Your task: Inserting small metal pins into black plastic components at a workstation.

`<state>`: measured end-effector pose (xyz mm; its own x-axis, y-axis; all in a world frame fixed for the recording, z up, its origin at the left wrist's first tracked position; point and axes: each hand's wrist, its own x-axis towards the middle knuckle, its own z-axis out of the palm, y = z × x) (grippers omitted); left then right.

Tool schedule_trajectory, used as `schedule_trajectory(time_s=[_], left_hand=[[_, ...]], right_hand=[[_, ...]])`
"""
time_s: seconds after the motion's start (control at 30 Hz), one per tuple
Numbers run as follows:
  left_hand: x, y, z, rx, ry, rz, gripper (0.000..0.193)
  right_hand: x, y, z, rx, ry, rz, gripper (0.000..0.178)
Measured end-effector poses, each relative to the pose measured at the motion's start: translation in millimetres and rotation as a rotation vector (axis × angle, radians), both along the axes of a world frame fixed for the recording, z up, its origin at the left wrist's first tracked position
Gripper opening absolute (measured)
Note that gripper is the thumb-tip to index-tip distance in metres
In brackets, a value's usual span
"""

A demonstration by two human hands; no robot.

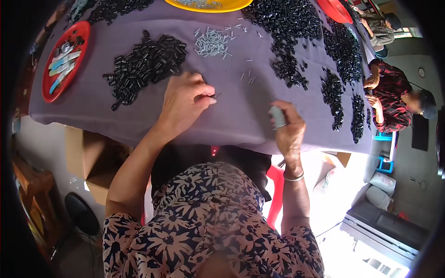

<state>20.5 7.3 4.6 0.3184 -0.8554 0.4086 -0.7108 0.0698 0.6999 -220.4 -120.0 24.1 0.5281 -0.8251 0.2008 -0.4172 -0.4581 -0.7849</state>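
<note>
Over the purple tablecloth (pixel 227 125), my left hand (pixel 183 102) is closed in a pinch on a small dark piece (pixel 214 96) with a thin tip poking out; the fingers mostly hide it. To the right, my right hand (pixel 290 129) grips a short grey-green cylinder-like object (pixel 278 117), held upright and apart from the left hand. Just beyond my left hand lies a heap of small shiny black parts (pixel 148 67). Past the gap between my hands sits a small pile of silver pins (pixel 212 43), with a few loose pins (pixel 250 78) nearer to me.
At the left, a red tray (pixel 45 83) holds blue-and-white-handled tools. A yellow basin (pixel 204 9) of pins stands at the far edge. More black parts (pixel 287 28) spread across the right, below a red dish (pixel 334 11). A co-worker in a checked shirt (pixel 394 92) works at the right edge.
</note>
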Motion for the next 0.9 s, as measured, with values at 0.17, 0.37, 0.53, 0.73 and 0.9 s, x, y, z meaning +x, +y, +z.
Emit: schedule_trajectory(time_s=[0.17,0.37,0.53,0.73,0.9], left_hand=[[0.6,0.6,-2.2,-0.038,-0.004,-0.006,0.014],[2.0,0.3,-0.2,0.007,0.04,-0.009,0.012],[2.4,-0.1,-1.0,0.008,0.007,-0.01,0.013],[1.8,2.5,-2.7,-0.001,-0.018,-0.005,0.014],[3.5,-0.2,-2.4,0.035,-0.034,-0.006,0.015]], right_hand=[[-17.7,-47.4,6.9,-0.09,0.041,-0.182,0.014],[-26.8,-85.8,8.9,-0.103,0.125,-0.281,0.012],[-4.8,-90.6,4.0,-0.264,0.131,-0.125,0.013],[17.5,-86.0,6.0,-0.39,0.36,-0.152,0.015],[15.2,-87.2,8.4,-0.336,0.269,-0.052,0.015]])
